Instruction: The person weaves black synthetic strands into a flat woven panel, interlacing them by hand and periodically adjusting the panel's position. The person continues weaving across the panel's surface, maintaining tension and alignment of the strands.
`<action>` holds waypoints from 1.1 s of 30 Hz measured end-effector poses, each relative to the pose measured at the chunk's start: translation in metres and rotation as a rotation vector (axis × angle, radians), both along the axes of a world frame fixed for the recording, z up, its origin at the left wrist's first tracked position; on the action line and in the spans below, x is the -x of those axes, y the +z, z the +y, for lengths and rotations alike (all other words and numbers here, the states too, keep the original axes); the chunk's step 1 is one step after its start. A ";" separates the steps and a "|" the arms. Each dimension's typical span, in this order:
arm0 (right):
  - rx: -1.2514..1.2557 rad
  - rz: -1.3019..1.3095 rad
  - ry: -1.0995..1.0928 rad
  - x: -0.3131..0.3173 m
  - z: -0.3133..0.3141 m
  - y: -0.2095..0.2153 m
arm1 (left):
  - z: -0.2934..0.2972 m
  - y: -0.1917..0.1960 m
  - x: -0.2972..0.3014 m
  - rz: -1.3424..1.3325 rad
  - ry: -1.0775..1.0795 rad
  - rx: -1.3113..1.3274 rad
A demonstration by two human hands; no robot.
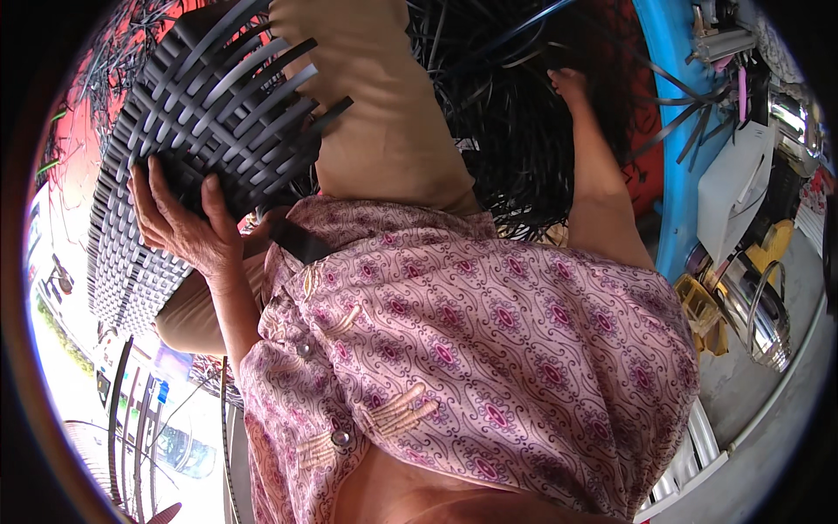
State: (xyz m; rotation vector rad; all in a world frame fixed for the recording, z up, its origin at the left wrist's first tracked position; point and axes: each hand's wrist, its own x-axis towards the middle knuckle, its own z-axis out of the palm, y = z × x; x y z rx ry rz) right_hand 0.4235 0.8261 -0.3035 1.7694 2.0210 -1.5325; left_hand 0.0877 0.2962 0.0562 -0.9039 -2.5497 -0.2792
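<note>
the half-woven black basket [188,148] sits up at the left of the view, propped on the person's tan-trousered knee [384,113], its flat plastic strips already crossed into a tight grid over the lower and middle part while loose ends fan out free along the upper right edge. so a good stretch of weaving looks done, and judging by those unwoven ends the rim is still to be finished. the left hand [188,229] cups the basket from beneath, fingers spread and curled against the weave, thumb pressed on its edge, holding it firm. the right hand [569,83] reaches far out into a tangled heap of loose black strips [515,148] on the red floor; its fingers are buried among them and whether they have closed on a strip cannot be told. a pink patterned shirt [489,349] fills the foreground. off to the right stand a blue post [676,131], a white container [733,196] and a shiny steel pot [755,310].
</note>
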 end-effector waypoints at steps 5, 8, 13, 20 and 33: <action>0.222 0.011 0.030 0.028 -0.082 0.088 | -0.017 -0.007 0.000 0.002 -0.008 -0.026; 0.397 0.228 -0.010 0.064 -0.143 0.181 | -0.031 -0.017 0.006 -0.004 -0.003 -0.033; -0.136 0.762 0.158 0.132 -0.255 0.342 | -0.032 -0.013 0.003 -0.075 -0.069 -0.286; -0.689 0.774 1.157 0.206 -0.346 0.354 | 0.002 0.013 -0.059 -1.405 -0.187 -1.114; -0.730 0.496 1.445 0.174 -0.343 0.344 | -0.033 -0.015 -0.039 -1.470 0.013 -2.106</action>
